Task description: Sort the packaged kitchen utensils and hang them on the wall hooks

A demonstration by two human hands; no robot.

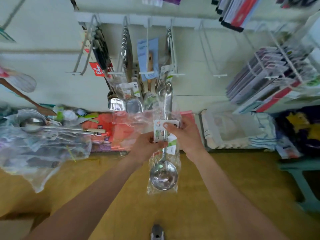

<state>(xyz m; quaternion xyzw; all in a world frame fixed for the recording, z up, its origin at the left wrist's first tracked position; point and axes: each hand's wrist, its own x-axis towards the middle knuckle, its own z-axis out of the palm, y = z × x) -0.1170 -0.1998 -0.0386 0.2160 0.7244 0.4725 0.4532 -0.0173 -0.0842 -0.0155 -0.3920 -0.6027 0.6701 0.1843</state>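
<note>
Readying ladle [163, 175] for hanging | left hand [146, 147], right hand [184, 135] both pinch its label [159, 129] | next: hook [173, 54] at 12 o'clock

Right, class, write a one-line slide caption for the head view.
Left hand and right hand hold a bagged ladle below wall hooks hung with packaged utensils.

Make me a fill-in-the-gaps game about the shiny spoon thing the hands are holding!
1. The left hand and the right hand together hold a packaged metal ____.
2. Its round bowl hangs ____ both hands.
3. The clear bag around it is made of ____.
4. The white wall hook to the right of the hanging utensils carries ____.
Missing words: ladle; below; plastic; nothing.
</note>
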